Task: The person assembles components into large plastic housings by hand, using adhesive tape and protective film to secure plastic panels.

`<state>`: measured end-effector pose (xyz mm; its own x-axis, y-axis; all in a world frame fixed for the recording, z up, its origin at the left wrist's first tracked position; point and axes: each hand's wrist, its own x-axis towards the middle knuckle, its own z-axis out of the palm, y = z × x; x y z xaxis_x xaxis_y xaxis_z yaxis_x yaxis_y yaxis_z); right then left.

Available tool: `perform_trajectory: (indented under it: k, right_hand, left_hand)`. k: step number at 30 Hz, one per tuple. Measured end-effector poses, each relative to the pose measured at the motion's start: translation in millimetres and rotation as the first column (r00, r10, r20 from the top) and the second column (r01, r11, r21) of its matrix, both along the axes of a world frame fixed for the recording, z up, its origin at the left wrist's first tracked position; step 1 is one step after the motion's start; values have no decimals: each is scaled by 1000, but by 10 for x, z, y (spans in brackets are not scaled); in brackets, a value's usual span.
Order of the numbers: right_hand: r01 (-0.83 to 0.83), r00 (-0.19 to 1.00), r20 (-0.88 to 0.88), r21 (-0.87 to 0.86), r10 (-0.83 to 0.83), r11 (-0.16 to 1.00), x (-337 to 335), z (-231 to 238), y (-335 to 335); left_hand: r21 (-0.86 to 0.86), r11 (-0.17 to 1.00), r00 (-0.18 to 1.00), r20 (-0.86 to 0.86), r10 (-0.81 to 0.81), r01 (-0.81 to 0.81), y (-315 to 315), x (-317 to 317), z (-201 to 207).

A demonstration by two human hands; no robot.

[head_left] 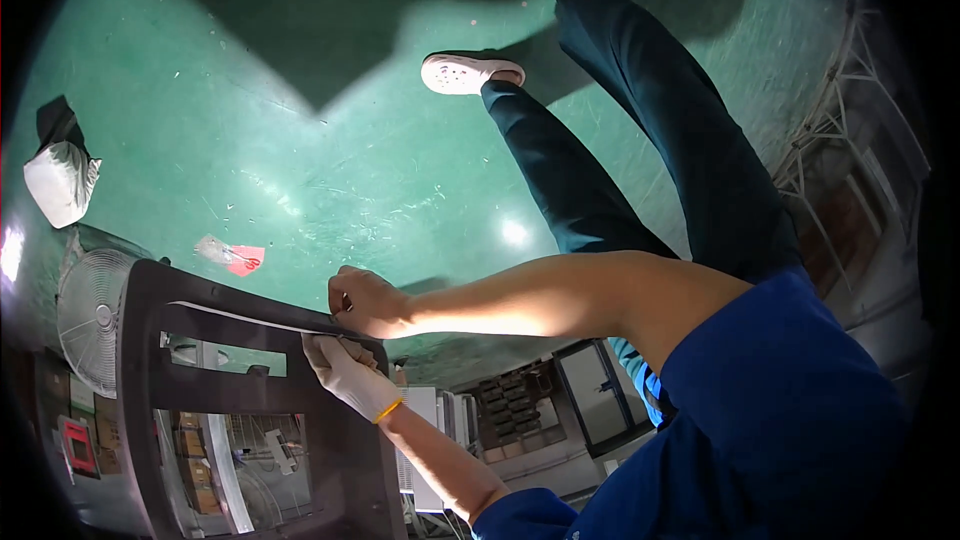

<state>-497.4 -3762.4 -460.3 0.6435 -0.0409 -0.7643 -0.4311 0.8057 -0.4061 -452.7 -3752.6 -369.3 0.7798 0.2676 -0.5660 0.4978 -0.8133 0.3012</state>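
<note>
A dark brown panel (226, 392) with a narrow slot and a larger rectangular opening stands tilted at the lower left. Along its upper edge runs a thin white strip (245, 318). My left hand (348, 372) wears a pale glove with a yellow cuff, and its fingers close on the panel's upper right corner, by the strip's end. Just above, my bare right hand (370, 302) is curled at the same edge, thumb and fingertips together. Anything between those fingertips is too small to make out.
A round caged fan (100, 316) stands behind the panel's left side. On the green floor (400, 170) lie a white bundle (62, 183) with black cloth and a red packet (246, 259) beside clear plastic. My legs (580, 170) stretch upward; stacked dark bins (510, 407) appear beyond my left forearm.
</note>
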Motion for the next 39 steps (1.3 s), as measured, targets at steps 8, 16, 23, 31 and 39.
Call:
perform_trajectory:
  k: [8,16,23,31,39]
  right_hand:
    - [41,998,41,0,-41,999,-293,86,-89]
    - [78,993,87,-4,-77,997,-341,79,-28]
    - [-5,989,140,-219,37,976,-263,13,55]
    - [-13,974,204,-373,95,928,-406,117,-362]
    - [-86,869,411,-419,274,904,-655,582,-1362]
  left_hand:
    - [6,1000,995,-104,-1,2,-64,-28,77]
    - [49,997,997,-46,58,-56,-67,-42,77]
    - [100,995,999,-35,33,-30,-98,-32,69]
    - [-20,999,973,225,52,-48,215,-225,19]
    - [-530,816,958,25,285,-229,-887,-861,467]
